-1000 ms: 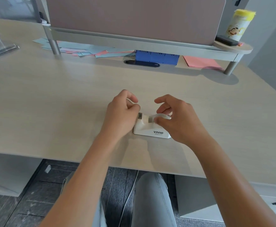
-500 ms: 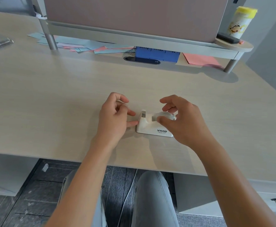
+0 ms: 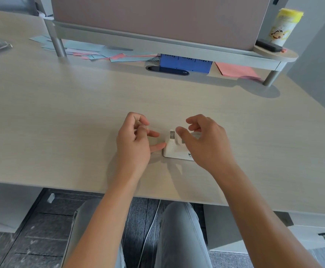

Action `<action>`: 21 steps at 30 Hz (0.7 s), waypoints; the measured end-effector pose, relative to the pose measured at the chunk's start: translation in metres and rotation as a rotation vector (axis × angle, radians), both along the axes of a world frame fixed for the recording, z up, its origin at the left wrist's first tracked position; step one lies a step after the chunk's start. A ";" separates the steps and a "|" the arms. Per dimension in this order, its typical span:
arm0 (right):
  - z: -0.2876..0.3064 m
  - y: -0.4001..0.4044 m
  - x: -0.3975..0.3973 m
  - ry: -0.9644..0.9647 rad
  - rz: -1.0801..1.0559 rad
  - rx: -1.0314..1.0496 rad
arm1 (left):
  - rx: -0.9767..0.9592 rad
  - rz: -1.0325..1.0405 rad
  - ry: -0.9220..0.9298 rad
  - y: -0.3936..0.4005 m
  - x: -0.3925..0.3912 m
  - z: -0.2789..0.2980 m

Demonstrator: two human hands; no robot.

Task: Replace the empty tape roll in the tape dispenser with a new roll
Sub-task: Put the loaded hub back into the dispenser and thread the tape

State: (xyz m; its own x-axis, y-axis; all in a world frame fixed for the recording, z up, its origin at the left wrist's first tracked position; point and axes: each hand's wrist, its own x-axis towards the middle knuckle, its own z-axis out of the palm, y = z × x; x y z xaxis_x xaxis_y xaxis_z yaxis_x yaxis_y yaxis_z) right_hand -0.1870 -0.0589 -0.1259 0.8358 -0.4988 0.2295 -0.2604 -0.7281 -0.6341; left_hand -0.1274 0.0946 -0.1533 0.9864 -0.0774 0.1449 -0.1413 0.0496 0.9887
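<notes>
A small white tape dispenser [image 3: 174, 148] sits on the pale wooden desk [image 3: 80, 117], its cutter end pointing away from me. My left hand [image 3: 134, 141] is just left of it, thumb and fingers pinched on a faint clear strip of tape [image 3: 153, 130] that runs toward the cutter. My right hand [image 3: 206, 141] hovers over the back of the dispenser with fingers spread and thumb near the cutter. It hides most of the tape roll [image 3: 196, 135], of which only a pale sliver shows.
A raised shelf [image 3: 157, 42] crosses the back of the desk, with coloured paper sheets [image 3: 103, 53] and a blue box [image 3: 185, 63] under it. A yellow-lidded canister [image 3: 283, 26] stands on its right end. The desk's front edge is close to my forearms.
My left hand has drawn away to the left from the cutter, pulling the clear strip out. My right hand has let go of the roll and spread its fingers above the dispenser.
</notes>
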 end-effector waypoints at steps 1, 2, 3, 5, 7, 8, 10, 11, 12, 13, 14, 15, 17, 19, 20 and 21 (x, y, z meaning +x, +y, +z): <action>0.000 0.001 0.000 0.005 -0.008 0.016 | 0.002 0.005 0.011 0.000 0.000 0.000; 0.000 0.003 0.001 0.013 -0.016 0.030 | 0.009 0.016 0.023 0.001 0.000 0.000; 0.001 0.004 0.001 0.027 -0.025 0.033 | 0.027 0.029 0.034 0.002 0.001 0.000; 0.002 0.006 0.002 0.064 -0.044 0.022 | 0.099 0.048 0.046 0.004 0.003 0.000; 0.004 0.007 0.002 0.084 -0.048 0.034 | 0.177 0.061 0.045 0.007 0.006 0.002; 0.005 0.008 0.003 0.089 -0.045 0.036 | 0.222 0.065 0.039 0.008 0.008 0.003; 0.007 0.010 0.005 0.101 -0.030 0.009 | 0.342 0.066 0.027 0.009 0.011 0.006; 0.009 0.012 0.006 0.107 -0.021 -0.013 | 0.405 0.061 0.026 0.009 0.014 0.006; 0.009 0.013 0.008 0.112 -0.014 -0.033 | 0.467 0.047 0.029 0.008 0.017 0.006; 0.010 0.013 0.009 0.113 -0.007 -0.041 | 0.523 0.023 0.036 0.008 0.019 0.006; 0.009 0.014 0.010 0.108 0.006 -0.037 | 0.568 -0.002 0.042 0.009 0.020 0.006; 0.008 0.014 0.010 0.090 0.026 -0.024 | 0.599 -0.021 0.046 0.009 0.021 0.006; 0.001 0.013 0.007 0.007 0.056 0.004 | 0.620 -0.020 0.041 0.012 0.022 0.007; -0.005 0.011 -0.004 -0.117 0.031 0.050 | 0.638 0.020 -0.007 0.015 0.017 0.008; -0.008 0.009 -0.011 -0.177 0.004 0.080 | 0.646 0.040 -0.053 0.016 0.013 0.008; -0.011 0.006 -0.019 -0.228 -0.026 0.110 | 0.647 0.048 -0.112 0.016 0.007 0.008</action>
State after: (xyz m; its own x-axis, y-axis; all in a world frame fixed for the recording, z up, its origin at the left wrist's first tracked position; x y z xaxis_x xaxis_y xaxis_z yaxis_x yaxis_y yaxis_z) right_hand -0.2056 -0.0527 -0.1369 0.7549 -0.5523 0.3535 -0.1196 -0.6460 -0.7539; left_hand -0.1202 0.1101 -0.1458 0.9725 -0.1401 0.1861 -0.2328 -0.5587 0.7960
